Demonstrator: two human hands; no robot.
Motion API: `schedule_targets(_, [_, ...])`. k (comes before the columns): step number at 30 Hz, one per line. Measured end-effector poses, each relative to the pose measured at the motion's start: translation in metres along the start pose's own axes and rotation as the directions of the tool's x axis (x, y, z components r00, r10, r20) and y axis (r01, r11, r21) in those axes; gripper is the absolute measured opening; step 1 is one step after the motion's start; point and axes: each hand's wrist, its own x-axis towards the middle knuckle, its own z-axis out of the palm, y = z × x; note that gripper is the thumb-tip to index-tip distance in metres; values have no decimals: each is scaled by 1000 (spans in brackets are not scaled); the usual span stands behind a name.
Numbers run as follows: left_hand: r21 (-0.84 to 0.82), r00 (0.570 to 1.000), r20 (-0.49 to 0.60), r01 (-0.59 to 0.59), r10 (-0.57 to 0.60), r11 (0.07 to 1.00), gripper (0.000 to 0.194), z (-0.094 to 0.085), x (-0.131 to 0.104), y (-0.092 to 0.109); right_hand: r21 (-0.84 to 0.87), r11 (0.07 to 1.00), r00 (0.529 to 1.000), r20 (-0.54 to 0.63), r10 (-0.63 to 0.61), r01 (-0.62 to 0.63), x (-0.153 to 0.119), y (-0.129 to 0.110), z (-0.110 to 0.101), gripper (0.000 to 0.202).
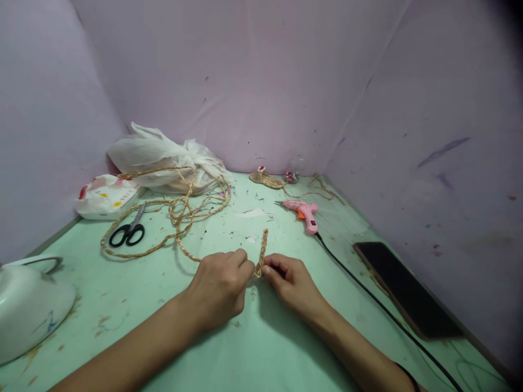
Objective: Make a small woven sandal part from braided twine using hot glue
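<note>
A braided straw-coloured cord (pixel 263 247) runs between my hands above the green table, its short folded end pointing up and away from me. My left hand (pixel 223 286) is closed on the cord, with the fingertips hidden behind the knuckles. Thumb and forefinger of my right hand (pixel 292 283) pinch the folded part from the right. From my left hand the long rest of the cord trails to the left and lies in loose loops. Black-handled scissors (pixel 127 234) lie inside one loop.
A pink glue gun (pixel 301 213) lies right of centre, its black cable (pixel 368 291) running toward me. Farther right is a dark phone (pixel 406 288). A plastic bag (pixel 163 155), a tissue pack (pixel 108 196) and a small woven piece (pixel 267 179) lie toward the back. A white lamp-like object (pixel 32 307) stands left.
</note>
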Motion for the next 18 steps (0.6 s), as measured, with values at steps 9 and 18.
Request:
schedule_targets(9, [-22, 991, -129, 20, -22, 1000, 18, 5, -1, -1, -97, 995, 999, 45, -13, 17, -2, -2, -1, 18])
schedule_targets(18, [-29, 982, -177, 61, -65, 998, 22, 8, 1, 5, 62, 998, 995, 102, 2, -9, -5, -9, 2, 21])
